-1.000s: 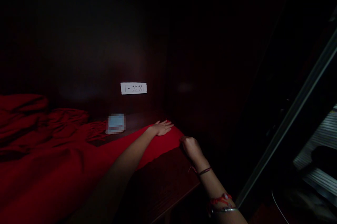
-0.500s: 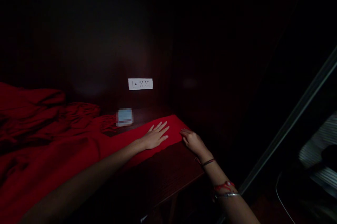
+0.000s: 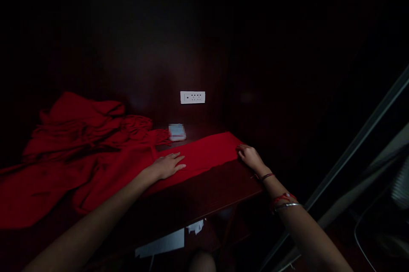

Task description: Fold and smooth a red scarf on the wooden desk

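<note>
A long red cloth (image 3: 207, 150) lies along a dark wooden desk, its right part spread in a flat strip. At its left the cloth turns into loose, crumpled folds (image 3: 83, 114), with thin fringe-like strands near the middle. My left hand (image 3: 168, 165) rests palm down on the strip, fingers apart. At the strip's right end, my right hand (image 3: 251, 157) has its fingers curled on the cloth's edge; the fingertips are partly hidden. Bracelets circle my right wrist and forearm.
A small pale blue, blurred item (image 3: 177, 132) lies behind the cloth. Above it, a white power socket (image 3: 192, 97) is set in the dark wall. Under the desk's front edge (image 3: 223, 209) are white papers (image 3: 166, 243). A white cable (image 3: 359, 238) hangs at lower right.
My left hand has slid leftward along the cloth, leaving a longer flat stretch between the hands. My right hand stays at the cloth's right end. The view has shifted left.
</note>
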`<control>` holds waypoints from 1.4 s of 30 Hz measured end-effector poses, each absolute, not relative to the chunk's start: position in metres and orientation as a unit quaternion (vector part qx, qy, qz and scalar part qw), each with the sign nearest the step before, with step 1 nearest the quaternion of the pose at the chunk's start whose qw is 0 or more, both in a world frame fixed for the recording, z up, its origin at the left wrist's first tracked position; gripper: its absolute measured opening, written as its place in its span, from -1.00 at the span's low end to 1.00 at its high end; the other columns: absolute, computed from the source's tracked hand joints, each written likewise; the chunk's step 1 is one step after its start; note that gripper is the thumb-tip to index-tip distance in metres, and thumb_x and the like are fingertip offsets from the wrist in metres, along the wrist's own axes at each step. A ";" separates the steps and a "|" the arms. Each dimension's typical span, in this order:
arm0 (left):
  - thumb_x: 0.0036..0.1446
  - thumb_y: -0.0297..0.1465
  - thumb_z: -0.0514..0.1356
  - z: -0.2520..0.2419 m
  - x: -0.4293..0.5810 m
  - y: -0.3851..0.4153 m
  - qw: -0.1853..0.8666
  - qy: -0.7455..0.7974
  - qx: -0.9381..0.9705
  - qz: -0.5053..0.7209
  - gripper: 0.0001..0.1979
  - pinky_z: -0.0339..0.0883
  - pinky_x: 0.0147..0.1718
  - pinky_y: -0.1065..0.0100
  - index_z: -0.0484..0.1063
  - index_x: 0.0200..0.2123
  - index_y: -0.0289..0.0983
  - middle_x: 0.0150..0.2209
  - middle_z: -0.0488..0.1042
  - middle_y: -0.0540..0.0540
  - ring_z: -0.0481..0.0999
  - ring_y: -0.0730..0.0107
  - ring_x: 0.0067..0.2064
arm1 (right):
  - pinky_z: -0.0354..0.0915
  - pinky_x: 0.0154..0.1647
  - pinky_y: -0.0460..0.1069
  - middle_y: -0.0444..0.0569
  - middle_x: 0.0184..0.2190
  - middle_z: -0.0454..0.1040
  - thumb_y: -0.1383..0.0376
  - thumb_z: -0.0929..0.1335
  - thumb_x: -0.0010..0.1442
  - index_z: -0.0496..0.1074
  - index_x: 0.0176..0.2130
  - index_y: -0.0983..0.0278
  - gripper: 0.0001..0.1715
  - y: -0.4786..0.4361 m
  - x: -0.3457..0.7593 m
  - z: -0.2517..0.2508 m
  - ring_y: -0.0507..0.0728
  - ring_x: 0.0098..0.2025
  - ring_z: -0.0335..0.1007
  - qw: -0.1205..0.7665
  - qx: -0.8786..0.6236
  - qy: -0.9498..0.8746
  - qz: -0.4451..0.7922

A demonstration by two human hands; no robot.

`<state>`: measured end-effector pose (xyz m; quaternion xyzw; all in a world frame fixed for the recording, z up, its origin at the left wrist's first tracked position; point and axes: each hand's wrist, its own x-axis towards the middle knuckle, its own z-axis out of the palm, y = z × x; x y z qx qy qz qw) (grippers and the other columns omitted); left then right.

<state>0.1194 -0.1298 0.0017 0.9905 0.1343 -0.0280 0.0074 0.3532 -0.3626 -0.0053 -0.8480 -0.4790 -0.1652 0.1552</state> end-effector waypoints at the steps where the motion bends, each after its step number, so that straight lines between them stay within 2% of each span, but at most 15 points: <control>1: 0.10 -0.10 -0.23 0.002 0.114 -0.129 -0.012 0.141 0.990 -0.006 -0.46 0.04 -0.07 0.20 0.06 0.07 -0.26 0.09 0.06 -0.18 0.09 0.18 0.07 | 0.08 -0.06 -0.12 0.02 -0.17 0.37 0.39 0.12 0.07 0.35 -0.20 0.38 -0.65 -0.355 0.348 0.001 0.05 -0.11 0.24 0.165 -0.842 -0.483 -0.174; 4: 0.12 -0.16 -0.20 0.004 0.108 -0.131 -0.075 0.128 0.987 0.060 -0.54 0.14 -0.18 0.25 0.21 -0.03 -0.26 -0.03 0.26 -0.18 0.25 0.20 -0.05 | 0.06 -0.06 -0.12 0.02 -0.17 0.36 0.36 0.10 0.10 0.33 -0.18 0.36 -0.64 -0.323 0.326 0.021 0.05 -0.12 0.23 0.177 -0.821 -0.515 -0.171; 7: 0.13 -0.18 -0.19 0.007 0.107 -0.132 -0.120 0.122 0.981 0.095 -0.58 0.18 -0.30 0.29 0.28 -0.11 -0.25 -0.23 0.40 -0.18 0.38 0.24 -0.22 | 0.07 -0.07 -0.07 0.05 -0.15 0.34 0.27 0.10 0.12 0.31 -0.16 0.34 -0.63 -0.284 0.302 0.034 0.08 -0.10 0.21 0.130 -0.802 -0.572 -0.111; 10: 0.13 -0.19 -0.18 0.015 0.101 -0.131 -0.154 0.115 0.974 0.119 -0.60 0.15 -0.35 0.32 0.34 -0.21 -0.27 -0.36 0.43 -0.16 0.40 0.28 -0.32 | 0.02 -0.02 0.05 0.09 0.01 0.16 0.11 0.14 0.09 0.18 -0.02 0.32 -0.49 -0.255 0.287 0.034 0.18 0.04 0.03 0.086 -0.810 -0.579 -0.035; 14: 0.15 -0.24 -0.18 0.024 0.092 -0.131 -0.173 0.085 0.971 0.143 -0.63 0.13 -0.35 0.34 0.36 -0.29 -0.28 -0.39 0.43 -0.14 0.40 0.33 -0.37 | -0.08 0.01 0.19 0.08 0.13 -0.09 -0.04 0.15 0.02 -0.02 0.10 0.28 -0.25 -0.238 0.284 0.024 0.26 0.13 -0.22 0.040 -0.834 -0.546 0.072; 16: 0.15 -0.26 -0.18 0.025 0.090 -0.134 -0.174 0.054 0.973 0.141 -0.65 0.13 -0.37 0.35 0.35 -0.29 -0.26 -0.41 0.44 -0.11 0.39 0.35 -0.39 | -0.09 0.03 0.16 0.10 0.13 -0.10 -0.06 0.14 0.01 -0.02 0.10 0.29 -0.23 -0.234 0.289 0.021 0.26 0.13 -0.22 0.027 -0.839 -0.536 0.092; 20: 0.15 -0.28 -0.17 0.021 0.090 -0.139 -0.174 -0.016 0.979 0.109 -0.67 0.15 -0.42 0.39 0.35 -0.32 -0.22 -0.46 0.44 -0.06 0.39 0.38 -0.45 | -0.05 0.03 0.09 0.08 0.10 0.00 -0.03 0.17 0.02 0.11 0.05 0.27 -0.32 -0.232 0.297 0.020 0.23 0.11 -0.12 0.010 -0.836 -0.539 0.102; 25: 0.16 -0.27 -0.22 0.017 0.091 -0.136 -0.180 0.008 0.978 0.104 -0.64 0.17 -0.47 0.37 0.34 -0.36 -0.22 -0.51 0.42 -0.06 0.39 0.35 -0.48 | 0.00 0.00 0.11 0.08 0.07 0.07 0.01 0.17 0.04 0.15 0.02 0.26 -0.39 -0.234 0.298 0.023 0.23 0.07 -0.01 0.016 -0.833 -0.544 0.101; 28: 0.16 -0.25 -0.21 0.017 0.092 -0.137 -0.152 0.011 0.983 0.103 -0.63 0.19 -0.39 0.34 0.34 -0.29 -0.21 -0.45 0.43 -0.07 0.39 0.35 -0.41 | -0.02 -0.01 0.18 0.06 0.10 0.00 0.01 0.17 0.04 0.11 0.04 0.25 -0.37 -0.238 0.296 0.021 0.25 0.09 -0.09 0.023 -0.840 -0.534 0.093; 31: 0.11 -0.18 -0.15 0.018 0.092 -0.142 -0.093 -0.016 0.991 0.094 -0.64 0.15 -0.23 0.32 0.28 -0.14 -0.18 -0.24 0.38 -0.08 0.35 0.33 -0.22 | -0.08 0.01 0.20 0.03 0.13 -0.06 0.00 0.15 0.05 0.07 0.06 0.23 -0.37 -0.241 0.297 0.016 0.24 0.13 -0.18 0.028 -0.841 -0.533 0.084; 34: 0.04 -0.12 -0.06 0.019 0.092 -0.148 -0.031 -0.041 0.997 0.058 -0.57 0.09 -0.13 0.35 0.19 -0.03 -0.14 -0.05 0.24 -0.07 0.24 0.30 -0.07 | -0.12 0.03 0.19 0.03 0.13 -0.08 0.00 0.11 0.07 0.06 0.07 0.23 -0.37 -0.243 0.299 0.011 0.22 0.14 -0.22 0.034 -0.836 -0.543 0.072; 38: 0.01 -0.18 0.00 0.023 0.088 -0.149 0.017 -0.030 0.999 0.012 -0.56 0.08 -0.11 0.37 0.16 -0.01 -0.13 -0.01 0.20 -0.04 0.21 0.30 -0.03 | -0.14 0.03 0.20 0.04 0.13 -0.06 -0.02 0.10 0.07 0.06 0.07 0.22 -0.36 -0.245 0.301 0.006 0.21 0.14 -0.22 0.051 -0.831 -0.550 0.061; 42: -0.03 -0.07 0.00 0.028 0.083 -0.138 0.013 0.018 1.000 -0.011 -0.47 0.09 -0.11 0.32 0.14 0.01 -0.13 0.01 0.19 -0.08 0.20 0.25 -0.02 | -0.17 0.03 0.22 0.04 0.13 -0.07 -0.05 0.09 0.05 0.01 0.08 0.20 -0.33 -0.243 0.297 0.003 0.20 0.14 -0.25 0.091 -0.808 -0.581 0.034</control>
